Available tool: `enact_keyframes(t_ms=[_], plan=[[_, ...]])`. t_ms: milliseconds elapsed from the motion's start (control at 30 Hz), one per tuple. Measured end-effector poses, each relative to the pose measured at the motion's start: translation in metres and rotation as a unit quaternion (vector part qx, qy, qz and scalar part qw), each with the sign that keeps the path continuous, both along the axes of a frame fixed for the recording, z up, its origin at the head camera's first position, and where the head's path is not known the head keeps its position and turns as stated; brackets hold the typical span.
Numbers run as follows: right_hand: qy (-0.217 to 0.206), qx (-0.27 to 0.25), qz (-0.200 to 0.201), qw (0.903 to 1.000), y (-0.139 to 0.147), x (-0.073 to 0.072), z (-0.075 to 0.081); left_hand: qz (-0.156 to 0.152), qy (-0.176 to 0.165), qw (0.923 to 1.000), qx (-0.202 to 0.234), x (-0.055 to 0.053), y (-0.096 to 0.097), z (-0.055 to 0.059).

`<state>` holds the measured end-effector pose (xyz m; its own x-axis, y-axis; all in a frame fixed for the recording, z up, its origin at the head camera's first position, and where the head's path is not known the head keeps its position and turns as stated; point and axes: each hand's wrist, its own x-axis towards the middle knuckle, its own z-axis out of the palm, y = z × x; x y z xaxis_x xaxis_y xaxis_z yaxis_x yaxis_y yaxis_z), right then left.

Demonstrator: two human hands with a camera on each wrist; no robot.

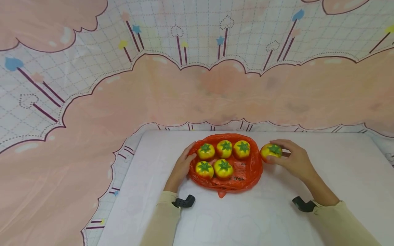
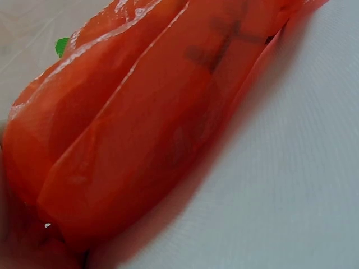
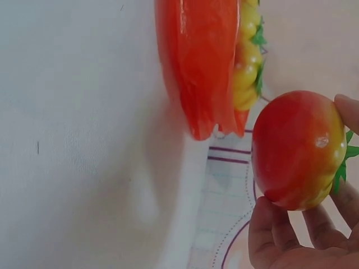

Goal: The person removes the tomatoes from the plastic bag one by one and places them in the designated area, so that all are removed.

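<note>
A red plastic bag (image 1: 256,167) lies spread wide with its rim rolled down, and several tomatoes (image 1: 224,168) with yellow tops and green star-shaped leaves sit inside. At the bag's left rim, my left hand (image 1: 180,169) holds the edge, thumb over the near side; the left wrist view is mostly filled by the bag's side (image 2: 140,129). Just off the right rim, my right hand (image 1: 295,160) grips another tomato (image 1: 271,152) between thumb and fingers. Up close in the right wrist view this tomato (image 3: 297,151) shows a red base shading to yellow, fingers curled around it.
Under the bag is a white tabletop (image 1: 234,218), its far edge close behind the bag. A pink and white patterned cloth (image 1: 197,92) hangs behind and down the left side. Dark wrist devices (image 1: 184,201) sit at both cuffs.
</note>
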<state>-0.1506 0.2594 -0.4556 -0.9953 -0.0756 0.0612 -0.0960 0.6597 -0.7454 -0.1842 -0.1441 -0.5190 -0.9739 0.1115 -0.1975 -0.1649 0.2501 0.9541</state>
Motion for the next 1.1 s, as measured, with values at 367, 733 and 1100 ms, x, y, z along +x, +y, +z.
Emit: enact_keyframes(t_ms=[367,733,1100], plan=[[-0.020,0.007,-0.013,0.9997,0.010,-0.002,0.000,-0.007,-0.006,1.0000,-0.002,0.002,0.002,-0.001],[-0.029,0.005,-0.017,0.9994,0.016,-0.009,-0.001,-0.006,0.005,1.0000,-0.004,-0.002,0.001,0.000],[-0.053,-0.009,-0.027,0.9982,0.021,-0.015,-0.007,0.000,0.005,1.0000,-0.001,-0.001,0.000,0.001]])
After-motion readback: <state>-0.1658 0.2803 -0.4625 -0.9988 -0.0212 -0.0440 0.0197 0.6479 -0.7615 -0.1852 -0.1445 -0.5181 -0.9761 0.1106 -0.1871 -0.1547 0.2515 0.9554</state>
